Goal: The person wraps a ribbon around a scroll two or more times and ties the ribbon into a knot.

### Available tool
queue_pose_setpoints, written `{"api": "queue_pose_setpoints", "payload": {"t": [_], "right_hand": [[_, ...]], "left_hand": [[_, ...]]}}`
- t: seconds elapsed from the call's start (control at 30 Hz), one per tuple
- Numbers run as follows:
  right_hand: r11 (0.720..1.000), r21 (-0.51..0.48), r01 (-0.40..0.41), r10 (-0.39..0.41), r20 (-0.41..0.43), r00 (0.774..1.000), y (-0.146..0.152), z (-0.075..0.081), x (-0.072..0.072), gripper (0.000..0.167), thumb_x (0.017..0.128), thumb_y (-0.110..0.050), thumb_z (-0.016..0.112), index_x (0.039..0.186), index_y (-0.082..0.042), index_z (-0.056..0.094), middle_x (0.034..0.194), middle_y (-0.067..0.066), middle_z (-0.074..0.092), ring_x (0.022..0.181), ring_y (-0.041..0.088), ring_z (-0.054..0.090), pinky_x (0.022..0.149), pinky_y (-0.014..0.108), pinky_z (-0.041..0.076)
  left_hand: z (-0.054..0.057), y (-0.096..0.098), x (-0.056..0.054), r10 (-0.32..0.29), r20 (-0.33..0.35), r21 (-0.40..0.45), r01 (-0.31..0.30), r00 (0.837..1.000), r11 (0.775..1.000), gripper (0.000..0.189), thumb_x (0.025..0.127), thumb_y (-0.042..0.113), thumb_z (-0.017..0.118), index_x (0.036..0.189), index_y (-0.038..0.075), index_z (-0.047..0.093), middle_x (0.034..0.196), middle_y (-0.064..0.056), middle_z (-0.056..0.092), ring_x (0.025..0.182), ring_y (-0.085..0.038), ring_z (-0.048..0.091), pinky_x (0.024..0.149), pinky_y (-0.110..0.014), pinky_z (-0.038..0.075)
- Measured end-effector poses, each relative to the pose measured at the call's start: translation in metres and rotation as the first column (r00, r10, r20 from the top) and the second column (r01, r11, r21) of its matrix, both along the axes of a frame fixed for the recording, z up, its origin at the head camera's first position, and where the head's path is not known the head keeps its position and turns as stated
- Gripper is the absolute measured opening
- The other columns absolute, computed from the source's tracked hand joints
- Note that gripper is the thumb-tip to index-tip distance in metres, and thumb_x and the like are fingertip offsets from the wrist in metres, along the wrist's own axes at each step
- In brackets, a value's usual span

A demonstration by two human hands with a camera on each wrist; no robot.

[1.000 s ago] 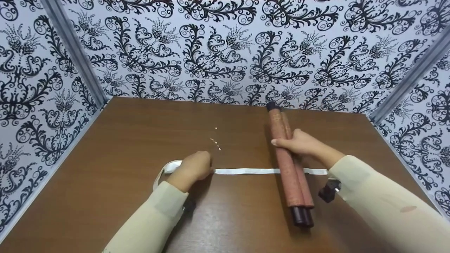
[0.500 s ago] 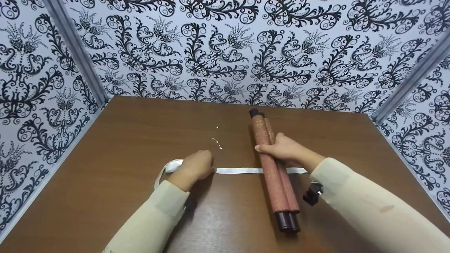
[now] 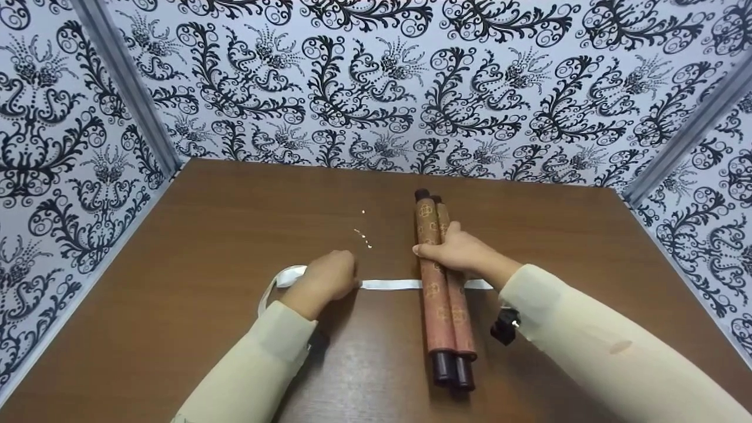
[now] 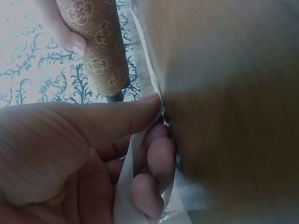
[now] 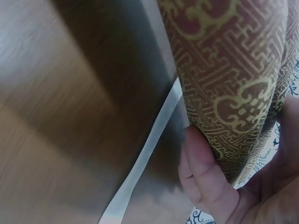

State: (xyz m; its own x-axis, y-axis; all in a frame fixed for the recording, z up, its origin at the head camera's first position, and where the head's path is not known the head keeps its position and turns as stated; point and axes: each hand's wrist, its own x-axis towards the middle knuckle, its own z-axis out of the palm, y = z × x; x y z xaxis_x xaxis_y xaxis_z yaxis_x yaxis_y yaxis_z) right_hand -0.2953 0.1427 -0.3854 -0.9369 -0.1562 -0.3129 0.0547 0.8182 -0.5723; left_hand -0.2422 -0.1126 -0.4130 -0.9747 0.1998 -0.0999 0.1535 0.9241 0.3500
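Two scrolls side by side [image 3: 432,288], in reddish-gold patterned cloth with dark end knobs, lie across a white ribbon [image 3: 390,284] right of the middle in the head view. My right hand [image 3: 464,249] grips both scrolls around their middle, thumb over the top; its fingers [image 5: 201,168] curl at the patterned cloth in the right wrist view. To the left, my left hand [image 3: 329,276] pinches the ribbon between thumb and fingers, which the left wrist view shows closely [image 4: 149,105]. Behind that hand the ribbon's other end loops on the table.
The brown wooden table [image 3: 235,217] is bounded by patterned black-and-white walls [image 3: 364,88] at the back and sides. Several small pale specks [image 3: 363,236] lie on the wood beyond the left hand. A small black wrist camera [image 3: 505,327] hangs under the right sleeve.
My right hand has carried the two scrolls leftward along the ribbon, closer to the left hand, and they have turned to stand straighter. The left hand has stayed on the ribbon.
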Motion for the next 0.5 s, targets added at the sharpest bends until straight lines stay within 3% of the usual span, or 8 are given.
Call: {"api": "queue_pose_setpoints", "payload": {"t": [0.27, 0.5], "right_hand": [[0.998, 0.056, -0.003, 0.003, -0.008, 1.000, -0.012, -0.010, 0.005, 0.096, 0.085, -0.061, 0.073, 0.141, 0.005, 0.032, 0.114, 0.023, 0.059, 0.082, 0.030, 0.069, 0.060, 0.035, 0.061], [0.982, 0.188, -0.017, 0.031, -0.071, 0.997, -0.021, -0.016, 0.010, 0.109, 0.084, -0.066, 0.070, 0.150, 0.010, 0.027, 0.127, 0.029, 0.056, 0.106, 0.038, 0.065, 0.086, 0.045, 0.060]], "left_hand": [[0.002, 0.001, 0.001, -0.002, 0.011, -0.001, 0.002, 1.000, 1.000, 0.014, 0.089, 0.018, 0.079, 0.081, 0.007, 0.074, 0.092, -0.011, 0.077, 0.089, -0.029, 0.074, 0.082, -0.049, 0.059], [0.002, 0.001, 0.000, -0.004, 0.016, -0.004, 0.004, 1.000, 1.000, 0.014, 0.090, 0.018, 0.078, 0.081, 0.007, 0.074, 0.092, -0.012, 0.077, 0.090, -0.029, 0.073, 0.082, -0.048, 0.059]]}}
